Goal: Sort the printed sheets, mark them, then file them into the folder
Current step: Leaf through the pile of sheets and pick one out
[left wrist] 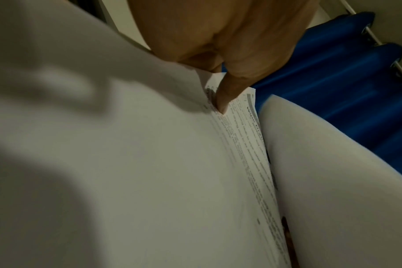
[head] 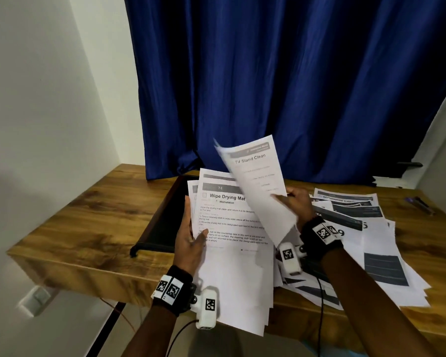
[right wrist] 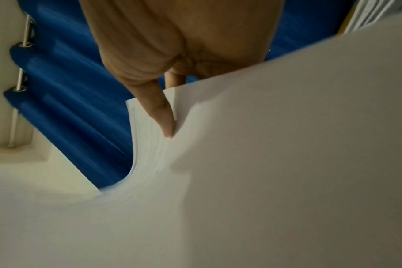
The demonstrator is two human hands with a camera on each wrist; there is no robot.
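My left hand [head: 191, 238] grips a stack of printed sheets [head: 232, 228] by its left edge, thumb on the top page headed "Wipe Drying Mat". In the left wrist view the thumb [left wrist: 227, 96] presses on the printed page [left wrist: 241, 137]. My right hand [head: 292, 202] pinches a single sheet headed "TV Stand Clean" [head: 258, 176], lifted and curled up above the stack's right side. The right wrist view shows a finger [right wrist: 161, 112] against that sheet's [right wrist: 264, 163] edge. A black folder [head: 162, 217] lies open on the table under the stack's far left.
More printed sheets [head: 371, 228] are spread over the wooden table [head: 88, 222] at the right. A pen [head: 420, 203] lies near the far right edge. A blue curtain [head: 281, 73] hangs behind the table, a white wall [head: 49, 99] at the left.
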